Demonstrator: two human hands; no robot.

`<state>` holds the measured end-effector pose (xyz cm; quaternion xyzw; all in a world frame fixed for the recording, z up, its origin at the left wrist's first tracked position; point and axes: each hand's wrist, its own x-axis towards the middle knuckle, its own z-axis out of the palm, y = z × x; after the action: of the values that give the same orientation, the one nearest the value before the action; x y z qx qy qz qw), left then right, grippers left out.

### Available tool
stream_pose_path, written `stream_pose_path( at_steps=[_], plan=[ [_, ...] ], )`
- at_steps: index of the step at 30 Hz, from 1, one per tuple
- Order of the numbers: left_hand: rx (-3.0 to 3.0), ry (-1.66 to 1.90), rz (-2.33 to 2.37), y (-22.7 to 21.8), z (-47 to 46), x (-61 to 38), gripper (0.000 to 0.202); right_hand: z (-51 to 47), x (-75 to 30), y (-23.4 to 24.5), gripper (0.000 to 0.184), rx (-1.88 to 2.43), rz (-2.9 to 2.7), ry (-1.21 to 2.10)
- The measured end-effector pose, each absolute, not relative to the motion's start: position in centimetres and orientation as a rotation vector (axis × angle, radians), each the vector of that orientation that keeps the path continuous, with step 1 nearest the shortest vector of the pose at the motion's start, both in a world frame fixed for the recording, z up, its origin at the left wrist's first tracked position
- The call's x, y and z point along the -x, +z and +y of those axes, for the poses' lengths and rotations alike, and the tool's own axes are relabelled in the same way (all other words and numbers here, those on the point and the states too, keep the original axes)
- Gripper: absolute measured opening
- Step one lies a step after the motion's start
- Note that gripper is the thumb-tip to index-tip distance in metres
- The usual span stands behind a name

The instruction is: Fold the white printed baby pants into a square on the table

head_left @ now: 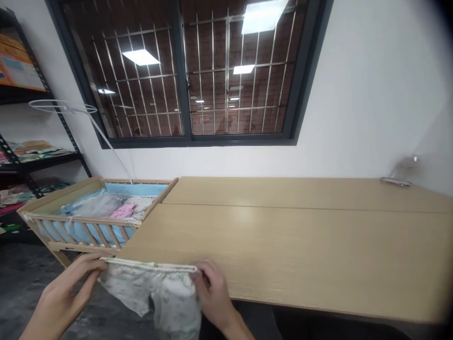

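Note:
A pair of small pale grey-white pants hangs in front of the table's near edge, its elastic waistband stretched sideways. My left hand pinches one end of the waistband between thumb and fingers. At the other end, my right hand grips the waistband, fingers curled around it. Both legs of the pants dangle down, and the lower part of one runs out of the picture.
The wooden table stretches to the right, with a small flat object at its far right corner. On the left stands a wooden crib holding cloths and a pink garment. Black shelves carry folded fabrics. A barred window is behind.

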<state>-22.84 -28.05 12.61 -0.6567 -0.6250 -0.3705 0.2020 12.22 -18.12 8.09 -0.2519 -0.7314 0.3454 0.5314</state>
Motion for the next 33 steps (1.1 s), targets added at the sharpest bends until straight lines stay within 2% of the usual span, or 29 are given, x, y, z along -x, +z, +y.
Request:
stream_pose_path(
  at_steps=[2, 7, 11, 14, 19, 23, 26, 29, 33],
  plan=[
    [1.974, -1.095, -1.588, 14.6, -26.0, 20.3, 0.014, -16.7, -14.2, 10.8, 0.020, 0.596, -1.662, 0.689],
    [2.068, -1.225, -1.359, 19.1, -18.6, 13.3, 0.023, -11.7, -19.6, 16.1, 0.015, 0.641, -1.612, 0.385],
    [2.183, -1.215, -1.411, 19.3, -10.5, 9.3, 0.026, -5.5, -23.4, 17.8, 0.019, 0.772, -1.624, 0.192],
    [2.305, -0.910, -1.722, 17.2, -4.5, 6.8, 0.031, 0.1, -25.5, 16.3, 0.025, 0.994, -1.692, 0.210],
    [2.418, -0.597, -1.918, 11.1, 1.5, 3.2, 0.035, 6.5, -26.7, 9.5, 0.024, 1.439, -1.959, 0.318],
    [2.487, -0.382, -2.028, 6.7, 2.4, 2.1, 0.057, 7.0, -27.1, 5.5, 0.037, 1.445, -2.046, 0.269],
    [2.543, -0.286, -2.047, 4.7, 2.5, 2.0, 0.068, 6.6, -27.2, 4.2, 0.036, 1.356, -2.171, 0.262],
    [2.580, -0.207, -2.068, 3.7, 2.8, 1.9, 0.074, 6.8, -27.2, 3.4, 0.037, 1.275, -2.329, 0.227],
    [2.586, -0.131, -2.094, 3.6, 3.9, 1.5, 0.077, 8.3, -26.8, 3.2, 0.046, 1.386, -2.390, 0.268]
  ],
)
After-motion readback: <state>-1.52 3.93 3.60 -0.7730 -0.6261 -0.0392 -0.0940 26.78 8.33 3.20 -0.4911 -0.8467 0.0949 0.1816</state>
